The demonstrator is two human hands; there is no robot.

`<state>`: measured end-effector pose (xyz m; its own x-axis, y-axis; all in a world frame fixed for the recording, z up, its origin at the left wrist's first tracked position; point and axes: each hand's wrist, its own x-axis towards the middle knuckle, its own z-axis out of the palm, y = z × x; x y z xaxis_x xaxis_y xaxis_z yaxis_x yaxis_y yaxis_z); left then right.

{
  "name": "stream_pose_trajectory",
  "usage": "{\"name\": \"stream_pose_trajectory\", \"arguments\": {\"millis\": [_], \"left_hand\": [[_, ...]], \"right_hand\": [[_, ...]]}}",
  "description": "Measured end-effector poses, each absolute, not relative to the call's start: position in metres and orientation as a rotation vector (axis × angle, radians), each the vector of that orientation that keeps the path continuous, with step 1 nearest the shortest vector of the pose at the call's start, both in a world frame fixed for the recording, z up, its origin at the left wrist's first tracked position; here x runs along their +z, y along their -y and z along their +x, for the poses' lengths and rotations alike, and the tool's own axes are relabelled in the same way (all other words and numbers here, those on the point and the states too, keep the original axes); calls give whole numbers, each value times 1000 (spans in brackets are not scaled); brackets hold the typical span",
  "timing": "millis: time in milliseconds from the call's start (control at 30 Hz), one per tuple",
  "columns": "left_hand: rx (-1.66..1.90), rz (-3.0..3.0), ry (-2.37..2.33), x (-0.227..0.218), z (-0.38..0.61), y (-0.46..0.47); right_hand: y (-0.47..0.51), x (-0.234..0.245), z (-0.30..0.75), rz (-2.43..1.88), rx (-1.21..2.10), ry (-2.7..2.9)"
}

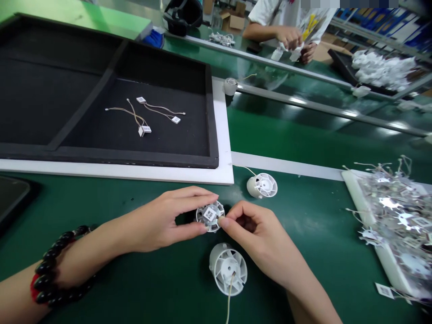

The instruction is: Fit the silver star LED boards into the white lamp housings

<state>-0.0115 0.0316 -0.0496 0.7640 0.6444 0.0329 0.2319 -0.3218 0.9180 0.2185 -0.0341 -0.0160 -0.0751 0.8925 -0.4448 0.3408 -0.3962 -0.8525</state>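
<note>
Head view: the left hand [158, 220] and right hand [251, 238] are partly closed, their fingertips gripping opposite edges of a white plastic housing [209, 215] bearing a square label, above the green workbench [303, 265]. Two further white housings [262, 185] [228, 269] with wires lie just beside it. Wired labels [145, 117] rest on a black foam tray [101, 155].

On the worktop [313, 234], a foam-lined tray [135, 157] lies ahead-left, a heap of wired labels [391, 211] lies right, and fan housings [262, 185] [228, 269] sit either side of the hands [158, 220] [253, 238]
</note>
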Motion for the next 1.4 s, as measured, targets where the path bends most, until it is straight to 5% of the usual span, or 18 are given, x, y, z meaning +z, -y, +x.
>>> {"name": "stream_pose_trajectory", "arguments": {"millis": [500,767,967,1400], "left_hand": [[497,2135,-689,-54,-12,-30],[468,2144,-687,-52,-10,-30],[494,2178,-705,-51,-8,-31],[493,2227,-723,-51,-7,-31]], "right_hand": [[39,-10,233,-1707,1151,1749],[41,-26,236,-1396,369,2288],[42,-25,235,-1356,118,2413],[39,-21,225,-1705,704,2182]]}}
